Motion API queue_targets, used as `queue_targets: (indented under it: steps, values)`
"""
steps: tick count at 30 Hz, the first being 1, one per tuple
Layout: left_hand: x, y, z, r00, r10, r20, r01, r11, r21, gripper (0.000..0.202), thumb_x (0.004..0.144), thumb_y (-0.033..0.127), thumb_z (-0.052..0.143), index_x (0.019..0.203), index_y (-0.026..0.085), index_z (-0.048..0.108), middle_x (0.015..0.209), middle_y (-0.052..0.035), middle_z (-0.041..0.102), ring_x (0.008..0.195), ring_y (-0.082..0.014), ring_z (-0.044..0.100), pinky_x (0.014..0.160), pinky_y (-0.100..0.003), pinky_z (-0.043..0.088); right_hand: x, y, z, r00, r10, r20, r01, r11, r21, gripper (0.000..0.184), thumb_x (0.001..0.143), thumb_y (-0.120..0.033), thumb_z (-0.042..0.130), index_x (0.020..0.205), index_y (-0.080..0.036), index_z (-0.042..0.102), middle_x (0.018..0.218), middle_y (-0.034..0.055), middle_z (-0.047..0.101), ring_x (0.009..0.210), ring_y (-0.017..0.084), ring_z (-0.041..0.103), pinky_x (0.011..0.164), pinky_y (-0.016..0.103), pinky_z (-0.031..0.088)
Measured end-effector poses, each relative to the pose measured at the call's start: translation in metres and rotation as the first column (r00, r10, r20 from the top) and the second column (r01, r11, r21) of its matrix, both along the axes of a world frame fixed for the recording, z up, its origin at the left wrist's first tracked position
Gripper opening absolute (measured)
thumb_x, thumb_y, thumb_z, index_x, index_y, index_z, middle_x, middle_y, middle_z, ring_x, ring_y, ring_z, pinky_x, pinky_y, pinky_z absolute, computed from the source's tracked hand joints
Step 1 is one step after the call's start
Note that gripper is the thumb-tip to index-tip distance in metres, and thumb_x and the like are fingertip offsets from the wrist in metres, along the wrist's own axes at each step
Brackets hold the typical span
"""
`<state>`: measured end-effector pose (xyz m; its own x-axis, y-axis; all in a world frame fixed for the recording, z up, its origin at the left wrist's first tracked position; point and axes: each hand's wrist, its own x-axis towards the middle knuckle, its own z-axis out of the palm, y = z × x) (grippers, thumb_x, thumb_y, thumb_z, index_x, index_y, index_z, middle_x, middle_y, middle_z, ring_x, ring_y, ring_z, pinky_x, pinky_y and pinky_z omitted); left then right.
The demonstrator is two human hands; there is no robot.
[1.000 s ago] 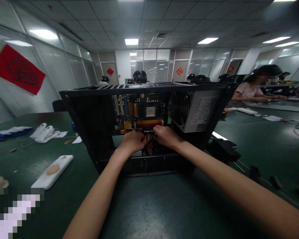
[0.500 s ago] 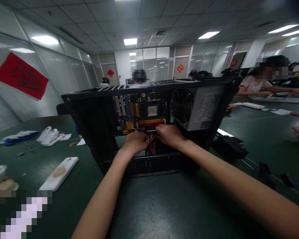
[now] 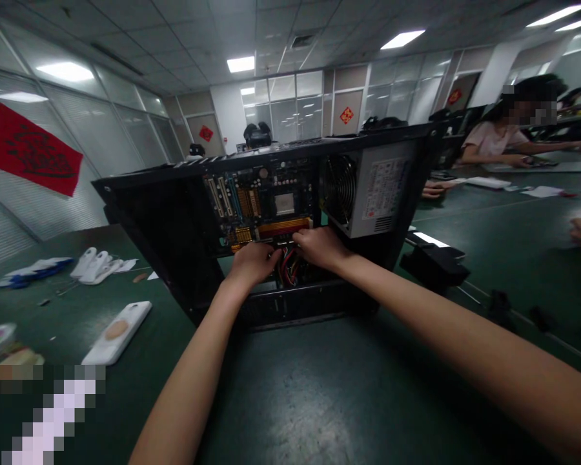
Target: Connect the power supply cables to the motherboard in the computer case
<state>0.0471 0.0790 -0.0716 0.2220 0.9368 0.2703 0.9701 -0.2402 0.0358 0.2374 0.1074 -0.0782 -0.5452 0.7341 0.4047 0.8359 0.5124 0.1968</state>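
A black open-sided computer case [image 3: 145,213] stands on the table in front of me. Inside it are a motherboard [image 3: 290,174] and a grey power supply [image 3: 382,194] with a round fan. My left hand [image 3: 254,263] is at the motherboard's lower edge, its fingers curled inward. Close to its right, my right hand [image 3: 321,247] has its fingertips bent together just below the red and yellow memory slots [image 3: 283,227]. Between and below both hands hangs a bundle of coloured cables [image 3: 287,268]. Whatever the fingertips pinch is hidden behind the hands.
Left on the green table [image 3: 290,394] lie a white phone [image 3: 119,332], white objects [image 3: 94,265] and blue-and-white gloves [image 3: 33,271]. A black boxy object [image 3: 436,261] and small dark pieces lie to the right. People sit farther back, one [image 3: 501,139] at the right.
The case and both hands appear farther left and slightly higher, and the whole view has shifted. Both hands stay at the motherboard's lower edge with their fingers still curled.
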Motion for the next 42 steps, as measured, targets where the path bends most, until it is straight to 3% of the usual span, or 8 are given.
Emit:
queue_targets:
  steps: [14,22,29,32,35,37,39,42]
  values:
    - [-0.007,0.038,-0.017,0.946,-0.096,0.309,0.145,0.98,-0.138,0.054,0.094,0.049,0.04,0.058,0.016,0.063,0.058,-0.0026,0.061,0.06,-0.0159,0.058,0.058,-0.026,0.033,0.0,-0.006,0.001,0.995,-0.07,-0.067,0.063,0.993,-0.096,0.026,0.093,-0.028,0.049,0.102,-0.014,0.069,0.096,0.0168,0.073,0.089,0.029,0.071,0.069,0.032,0.048]
    - [-0.007,0.037,-0.019,0.965,-0.06,0.255,0.092,0.989,-0.117,0.055,0.096,0.052,0.038,0.062,0.017,0.063,0.06,-0.0032,0.06,0.06,-0.0158,0.056,0.055,-0.026,0.028,0.0,-0.011,0.008,0.981,-0.141,-0.136,0.111,0.972,-0.209,0.038,0.097,-0.027,0.039,0.104,-0.014,0.074,0.099,0.0186,0.073,0.091,0.027,0.07,0.077,0.032,0.049]
    - [-0.007,0.037,-0.018,0.987,0.016,0.161,0.0,0.995,-0.102,0.061,0.095,0.061,0.036,0.067,0.018,0.07,0.065,-0.007,0.065,0.063,-0.0185,0.059,0.055,-0.028,0.027,-0.002,-0.01,0.008,0.982,-0.139,-0.128,0.11,0.97,-0.216,0.034,0.095,-0.022,0.042,0.105,-0.013,0.073,0.101,0.0197,0.072,0.093,0.028,0.07,0.077,0.032,0.048]
    - [-0.003,0.018,-0.008,0.986,0.036,0.16,-0.031,0.999,-0.032,0.049,0.095,0.052,0.042,0.077,0.019,0.074,0.075,-0.0087,0.07,0.073,-0.021,0.063,0.059,-0.028,0.031,0.001,-0.013,0.012,0.985,-0.115,-0.131,0.086,0.975,-0.206,0.033,0.097,-0.024,0.04,0.106,-0.014,0.071,0.101,0.0163,0.072,0.093,0.025,0.069,0.074,0.029,0.046]
    - [0.005,-0.023,-0.005,0.972,0.037,0.232,-0.056,0.996,0.076,0.037,0.095,0.041,0.045,0.087,0.021,0.074,0.084,-0.0082,0.073,0.08,-0.0214,0.064,0.064,-0.028,0.034,0.011,-0.026,0.013,0.985,-0.053,-0.167,0.03,0.99,-0.137,0.034,0.101,-0.026,0.036,0.108,-0.015,0.067,0.105,0.0131,0.071,0.095,0.02,0.068,0.072,0.025,0.044]
    - [0.013,-0.055,-0.015,0.96,0.037,0.277,-0.061,0.995,0.076,0.044,0.097,0.046,0.039,0.083,0.022,0.073,0.079,-0.0067,0.071,0.077,-0.0207,0.063,0.064,-0.029,0.034,0.025,-0.043,0.007,0.987,0.023,-0.16,-0.026,1.0,-0.018,0.037,0.103,-0.03,0.032,0.106,-0.014,0.066,0.104,0.0134,0.071,0.091,0.02,0.067,0.068,0.026,0.041]
    - [0.023,-0.081,-0.033,0.951,0.092,0.294,-0.152,0.97,0.191,0.042,0.096,0.045,0.04,0.081,0.022,0.072,0.08,-0.0064,0.071,0.081,-0.0216,0.062,0.072,-0.032,0.035,0.044,-0.063,-0.006,0.992,0.115,-0.049,-0.111,0.991,0.072,0.045,0.103,-0.038,0.03,0.097,-0.014,0.068,0.091,0.0132,0.071,0.078,0.02,0.066,0.062,0.028,0.038]
    - [0.038,-0.094,-0.06,0.934,0.103,0.341,-0.236,0.897,0.375,0.035,0.095,0.036,0.042,0.078,0.02,0.068,0.084,-0.0061,0.07,0.086,-0.0209,0.059,0.086,-0.037,0.032,0.07,-0.088,-0.026,0.976,0.204,0.083,-0.214,0.966,0.145,0.039,0.101,-0.034,0.039,0.084,-0.014,0.068,0.079,0.012,0.069,0.074,0.021,0.063,0.063,0.03,0.038]
